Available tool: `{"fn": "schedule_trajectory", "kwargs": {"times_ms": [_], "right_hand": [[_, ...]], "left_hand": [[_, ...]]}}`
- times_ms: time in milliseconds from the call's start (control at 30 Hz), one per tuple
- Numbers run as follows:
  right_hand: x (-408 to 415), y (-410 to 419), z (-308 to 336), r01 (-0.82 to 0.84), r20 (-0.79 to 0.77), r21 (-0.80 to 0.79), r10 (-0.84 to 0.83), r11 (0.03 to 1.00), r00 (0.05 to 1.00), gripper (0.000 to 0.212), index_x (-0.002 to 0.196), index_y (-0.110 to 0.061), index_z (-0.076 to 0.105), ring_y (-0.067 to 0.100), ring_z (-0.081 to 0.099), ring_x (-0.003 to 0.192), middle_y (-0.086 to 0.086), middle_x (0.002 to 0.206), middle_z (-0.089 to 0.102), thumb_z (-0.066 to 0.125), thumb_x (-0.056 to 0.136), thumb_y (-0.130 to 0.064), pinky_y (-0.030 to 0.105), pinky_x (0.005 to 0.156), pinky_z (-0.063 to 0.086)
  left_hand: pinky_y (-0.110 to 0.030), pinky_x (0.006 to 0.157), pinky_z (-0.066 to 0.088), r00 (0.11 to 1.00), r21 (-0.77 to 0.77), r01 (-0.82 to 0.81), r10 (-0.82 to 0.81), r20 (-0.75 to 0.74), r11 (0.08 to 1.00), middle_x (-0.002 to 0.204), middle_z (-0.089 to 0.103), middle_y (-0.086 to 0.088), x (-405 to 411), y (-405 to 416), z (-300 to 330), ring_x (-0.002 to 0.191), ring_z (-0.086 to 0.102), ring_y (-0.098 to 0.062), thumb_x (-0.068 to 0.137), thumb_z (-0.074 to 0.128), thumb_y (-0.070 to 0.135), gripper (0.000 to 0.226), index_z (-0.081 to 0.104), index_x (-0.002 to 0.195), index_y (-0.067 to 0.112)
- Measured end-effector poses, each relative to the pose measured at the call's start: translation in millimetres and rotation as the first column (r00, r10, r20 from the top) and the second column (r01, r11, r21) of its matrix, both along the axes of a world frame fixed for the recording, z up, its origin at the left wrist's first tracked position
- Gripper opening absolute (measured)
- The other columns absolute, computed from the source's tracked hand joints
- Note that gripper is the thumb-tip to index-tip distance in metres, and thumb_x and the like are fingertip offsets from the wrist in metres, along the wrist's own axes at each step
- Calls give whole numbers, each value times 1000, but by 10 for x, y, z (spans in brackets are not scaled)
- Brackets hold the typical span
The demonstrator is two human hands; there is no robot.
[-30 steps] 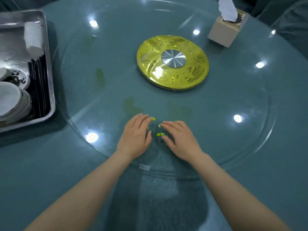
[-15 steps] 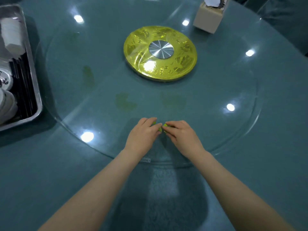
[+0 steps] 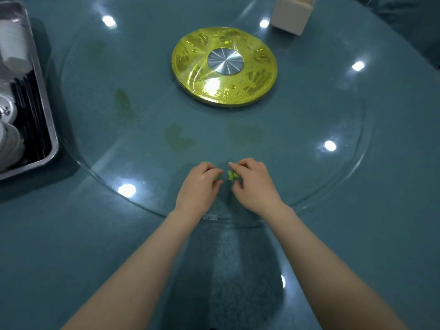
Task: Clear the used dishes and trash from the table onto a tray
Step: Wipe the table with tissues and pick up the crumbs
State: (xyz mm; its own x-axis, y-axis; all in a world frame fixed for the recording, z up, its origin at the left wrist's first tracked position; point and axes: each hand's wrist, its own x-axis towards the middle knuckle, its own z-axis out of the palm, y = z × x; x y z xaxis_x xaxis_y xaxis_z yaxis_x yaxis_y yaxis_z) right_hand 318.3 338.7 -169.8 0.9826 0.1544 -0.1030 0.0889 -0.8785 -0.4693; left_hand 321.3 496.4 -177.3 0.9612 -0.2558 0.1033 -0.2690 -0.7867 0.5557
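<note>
- Round glass turntable (image 3: 309, 163), glossy, with a gold embossed hub (image 3: 257, 75) at its centre.
- Steel tray (image 3: 48, 125), left of the turntable, holds white dishes (image 3: 9, 144).
- Left hand (image 3: 198, 186) and right hand (image 3: 256, 184), fingers curled, each pinch small green scraps (image 3: 231, 175) at the turntable's near edge.

You have small bright green scraps (image 3: 231, 175) pinched at your fingertips, low over the glass near its front edge. The steel tray (image 3: 48, 129) sits left of the glass, holding white dishes (image 3: 9, 144) and dark chopsticks (image 3: 28, 103).
</note>
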Motion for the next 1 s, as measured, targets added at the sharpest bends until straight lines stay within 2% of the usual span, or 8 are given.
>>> {"fn": "schedule_trajectory", "kwargs": {"times_ms": [133, 467, 667, 733, 833, 900, 933, 1000], "right_hand": [[-32, 121, -15, -63, 45, -14, 64, 998, 997, 35, 126, -16, 62, 29, 47, 101, 8, 116, 53, 56, 93, -12, 29, 87, 38], [55, 254, 71, -24, -28, -43, 23, 999, 999, 20, 104, -16, 69, 28, 57, 97, 7, 105, 59, 57, 88, -13, 31, 78, 40], [7, 282, 95, 73, -54, -51, -76, 996, 996, 20, 97, -19, 72, 26, 59, 93, 6, 99, 65, 60, 82, -13, 29, 75, 41], [-15, 259, 101, 211, -101, 51, -205, 976, 973, 18, 90, -20, 73, 21, 61, 87, 1, 93, 68, 63, 79, -12, 26, 74, 44], [-35, 204, 148, 519, -276, 340, -444, 784, 853, 16, 73, -24, 70, 10, 56, 64, -10, 68, 64, 68, 74, -8, 19, 60, 42], [-34, 175, 187, 640, -402, 476, -498, 603, 769, 23, 68, -23, 67, 7, 52, 57, -9, 62, 61, 70, 74, -2, 15, 52, 41], [-30, 161, 210, 676, -465, 553, -493, 487, 735, 24, 70, -21, 66, 8, 51, 56, -6, 63, 60, 68, 76, 2, 13, 51, 41], [-9, 119, 273, 721, -640, 686, -396, 91, 659, 21, 77, -13, 63, 9, 50, 55, 0, 66, 57, 61, 83, 7, 12, 50, 44]], "left_hand": [[-34, 76, 41, 999, 90, -31, 34, -31, 995, 105, 59, -12, -16, 113, -1, 92, 54, -31, 87, 63, 8, 26, 67, 113, 8], [-34, 68, 37, 991, 174, -41, 63, -120, 984, 100, 57, -11, 34, 281, 114, 87, 58, -34, 87, 57, 13, 13, 63, 98, 9], [-36, 76, 40, 961, 294, -91, 161, -226, 951, 101, 59, -11, 145, 354, 164, 94, 56, -35, 84, 53, 13, 13, 60, 95, 12], [-32, 73, 40, 937, 258, -182, 247, -248, 949, 96, 63, -10, 180, 442, 172, 93, 57, -33, 80, 56, 12, 13, 63, 90, 11], [-28, 68, 46, 858, 80, -378, 382, -344, 922, 76, 68, -3, 170, 569, 197, 76, 62, -23, 75, 61, 12, 5, 66, 76, 15], [-26, 64, 47, 766, -168, -540, 399, -504, 825, 59, 65, 1, 151, 624, 214, 60, 61, -15, 76, 61, 6, 12, 64, 68, 15], [-25, 62, 48, 716, -318, -621, 353, -602, 717, 55, 62, 2, 128, 641, 234, 53, 59, -11, 79, 60, 1, 17, 63, 67, 13], [-18, 52, 49, 629, -554, -760, 167, -760, 339, 62, 57, -1, 94, 672, 276, 47, 55, -5, 87, 55, -4, 20, 60, 72, 8]]}}
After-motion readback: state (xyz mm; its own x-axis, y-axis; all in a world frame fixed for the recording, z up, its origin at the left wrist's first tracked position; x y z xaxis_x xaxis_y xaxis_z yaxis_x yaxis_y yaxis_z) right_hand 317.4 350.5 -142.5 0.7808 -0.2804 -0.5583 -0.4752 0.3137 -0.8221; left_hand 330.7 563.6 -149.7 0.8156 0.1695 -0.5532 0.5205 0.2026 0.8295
